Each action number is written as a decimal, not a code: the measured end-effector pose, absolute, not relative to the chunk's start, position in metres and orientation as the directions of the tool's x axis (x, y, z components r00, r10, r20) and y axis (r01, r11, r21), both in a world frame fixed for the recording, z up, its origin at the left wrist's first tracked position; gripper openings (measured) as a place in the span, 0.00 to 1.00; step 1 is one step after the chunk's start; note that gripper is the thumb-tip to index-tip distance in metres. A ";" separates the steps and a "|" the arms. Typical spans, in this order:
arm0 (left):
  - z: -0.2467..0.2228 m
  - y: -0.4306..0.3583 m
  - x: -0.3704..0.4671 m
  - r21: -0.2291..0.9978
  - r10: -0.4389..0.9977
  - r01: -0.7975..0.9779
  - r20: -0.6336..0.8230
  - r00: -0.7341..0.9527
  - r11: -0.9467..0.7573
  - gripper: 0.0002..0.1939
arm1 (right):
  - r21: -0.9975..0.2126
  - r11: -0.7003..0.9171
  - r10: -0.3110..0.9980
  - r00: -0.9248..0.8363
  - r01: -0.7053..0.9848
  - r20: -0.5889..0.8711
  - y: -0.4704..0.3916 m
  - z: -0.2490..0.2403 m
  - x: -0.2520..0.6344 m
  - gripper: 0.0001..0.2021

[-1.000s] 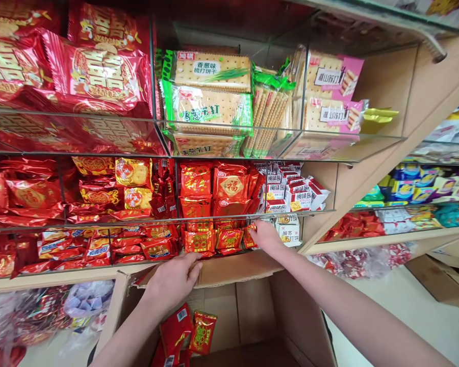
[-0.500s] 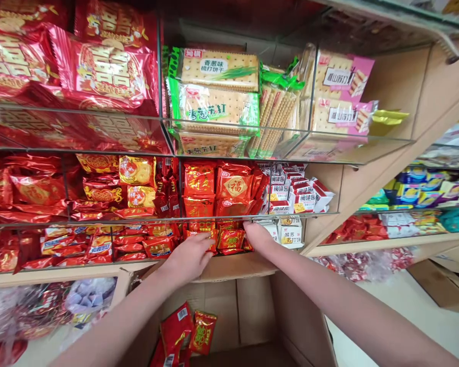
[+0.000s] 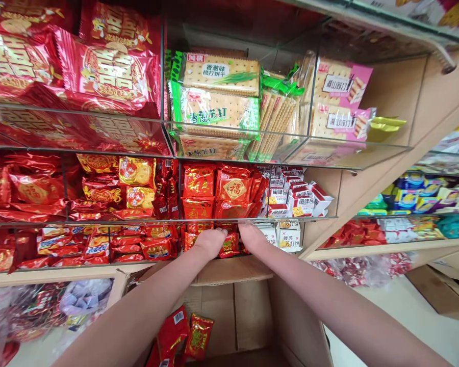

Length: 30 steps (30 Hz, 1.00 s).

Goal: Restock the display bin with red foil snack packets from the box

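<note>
Both my hands reach into the bottom shelf compartment of small red and gold snack packets [image 3: 229, 244]. My left hand [image 3: 210, 242] rests knuckles-up on the packets at the compartment's left. My right hand [image 3: 252, 237] lies against the packets on the right, beside white boxed snacks [image 3: 288, 237]. The fingertips of both hands are hidden among the packets under the glass rail [image 3: 214, 220], so no grip shows. Below my arms stands an open cardboard box [image 3: 233, 270] with a few red packets [image 3: 179, 331] inside.
Glass-fronted shelves above hold large red bags [image 3: 103, 71], green cracker packs [image 3: 218, 109] and pink cracker packs [image 3: 340, 102]. More red packets [image 3: 99, 244] fill the left compartments. A wooden side panel [image 3: 382, 168] slopes at right, with another shelf [image 3: 421, 193] and floor cartons [image 3: 443, 290] beyond.
My left hand left the box flap and moved up into the shelf compartment beside my right hand. My right hand shifted slightly left among the packets.
</note>
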<state>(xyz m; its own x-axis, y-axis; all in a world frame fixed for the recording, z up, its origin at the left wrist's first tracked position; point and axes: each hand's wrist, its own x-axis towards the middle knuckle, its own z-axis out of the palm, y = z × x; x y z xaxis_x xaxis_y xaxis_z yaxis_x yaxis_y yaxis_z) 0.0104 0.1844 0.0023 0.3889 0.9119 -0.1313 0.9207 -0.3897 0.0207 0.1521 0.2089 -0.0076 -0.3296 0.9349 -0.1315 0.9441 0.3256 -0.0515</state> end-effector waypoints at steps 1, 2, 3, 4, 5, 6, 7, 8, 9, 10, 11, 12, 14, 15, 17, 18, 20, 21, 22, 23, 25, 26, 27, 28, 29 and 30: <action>0.002 0.183 0.009 0.013 0.914 0.923 -0.134 0.382 -0.384 0.12 | -0.052 0.331 0.933 -0.336 0.942 -0.127 0.208 -0.008 0.154 0.11; 0.002 0.183 0.007 0.006 0.916 0.925 -0.137 0.376 -0.379 0.12 | -0.052 0.332 0.933 -0.336 0.942 -0.125 0.207 -0.008 0.156 0.10; 0.001 0.182 0.007 -0.001 0.918 0.927 -0.139 0.372 -0.376 0.12 | -0.052 0.329 0.935 -0.333 0.943 -0.125 0.206 -0.009 0.157 0.09; 0.000 0.182 0.006 -0.006 0.918 0.927 -0.140 0.370 -0.375 0.12 | -0.053 0.323 0.937 -0.327 0.945 -0.125 0.207 -0.010 0.157 0.09; -0.001 0.181 0.006 -0.010 0.919 0.927 -0.139 0.370 -0.375 0.12 | -0.056 0.313 0.940 -0.318 0.948 -0.126 0.207 -0.010 0.157 0.08; -0.002 0.181 0.005 -0.014 0.919 0.927 -0.138 0.370 -0.375 0.13 | -0.060 0.299 0.944 -0.305 0.952 -0.129 0.208 -0.010 0.156 0.08; -0.004 0.182 0.005 -0.017 0.919 0.927 -0.136 0.370 -0.375 0.13 | -0.066 0.281 0.948 -0.287 0.957 -0.134 0.209 -0.010 0.155 0.08; -0.005 0.182 0.005 -0.020 0.920 0.927 -0.135 0.369 -0.374 0.13 | -0.072 0.260 0.953 -0.268 0.963 -0.139 0.210 -0.010 0.153 0.09; -0.007 0.182 0.005 -0.022 0.921 0.928 -0.134 0.367 -0.373 0.13 | -0.080 0.239 0.958 -0.249 0.968 -0.145 0.211 -0.011 0.150 0.09; -0.008 0.182 0.005 -0.024 0.921 0.928 -0.133 0.365 -0.371 0.13 | -0.089 0.220 0.961 -0.231 0.971 -0.150 0.212 -0.011 0.148 0.09; -0.009 0.182 0.005 -0.024 0.921 0.928 -0.132 0.366 -0.372 0.12 | -0.099 0.204 0.963 -0.218 0.974 -0.158 0.213 -0.012 0.145 0.10; -0.010 0.182 0.004 -0.023 0.921 0.928 -0.129 0.367 -0.373 0.12 | -0.110 0.194 0.963 -0.211 0.975 -0.168 0.214 -0.013 0.143 0.10; -0.011 0.182 0.004 -0.018 0.918 0.924 -0.123 0.376 -0.381 0.12 | -0.135 0.193 0.956 -0.217 0.972 -0.196 0.216 -0.017 0.138 0.10; -0.011 0.183 0.004 -0.014 0.917 0.923 -0.119 0.381 -0.385 0.13 | -0.149 0.200 0.950 -0.229 0.968 -0.213 0.218 -0.019 0.137 0.10; -0.010 0.184 0.004 0.001 0.914 0.920 -0.114 0.390 -0.392 0.13 | -0.176 0.222 0.938 -0.259 0.959 -0.231 0.221 -0.024 0.136 0.10; -0.010 0.185 0.004 0.012 0.913 0.919 -0.112 0.393 -0.394 0.13 | -0.188 0.232 0.933 -0.273 0.954 -0.233 0.222 -0.026 0.137 0.11; -0.008 0.187 0.004 0.041 0.910 0.916 -0.108 0.400 -0.398 0.13 | -0.204 0.251 0.927 -0.295 0.946 -0.231 0.225 -0.028 0.139 0.12; -0.007 0.188 0.004 0.061 0.907 0.913 -0.105 0.409 -0.404 0.13 | -0.208 0.258 0.924 -0.304 0.943 -0.231 0.226 -0.028 0.140 0.12; -0.006 0.188 0.003 0.084 0.901 0.906 -0.098 0.422 -0.415 0.14 | -0.210 0.265 0.921 -0.312 0.941 -0.234 0.226 -0.028 0.141 0.12; -0.004 0.187 0.001 0.109 0.895 0.897 -0.090 0.438 -0.428 0.14 | -0.211 0.271 0.917 -0.319 0.939 -0.238 0.227 -0.027 0.143 0.12; 0.001 0.184 -0.006 0.161 0.881 0.877 -0.069 0.468 -0.453 0.15 | -0.205 0.280 0.911 -0.327 0.938 -0.250 0.226 -0.025 0.145 0.12; 0.004 0.181 -0.010 0.184 0.877 0.868 -0.057 0.478 -0.461 0.15 | -0.199 0.280 0.909 -0.326 0.939 -0.259 0.225 -0.023 0.145 0.12; 0.008 0.177 -0.016 0.204 0.874 0.861 -0.048 0.484 -0.465 0.15 | -0.191 0.278 0.908 -0.322 0.941 -0.268 0.223 -0.022 0.146 0.12; 0.013 0.172 -0.022 0.223 0.873 0.856 -0.040 0.486 -0.466 0.15 | -0.182 0.274 0.908 -0.317 0.944 -0.276 0.220 -0.020 0.146 0.12; 0.019 0.165 -0.027 0.238 0.873 0.852 -0.036 0.486 -0.465 0.15 | -0.173 0.273 0.909 -0.313 0.946 -0.276 0.217 -0.018 0.147 0.12; 0.025 0.157 -0.032 0.249 0.874 0.850 -0.031 0.485 -0.463 0.15 | -0.167 0.280 0.909 -0.317 0.945 -0.269 0.214 -0.016 0.147 0.13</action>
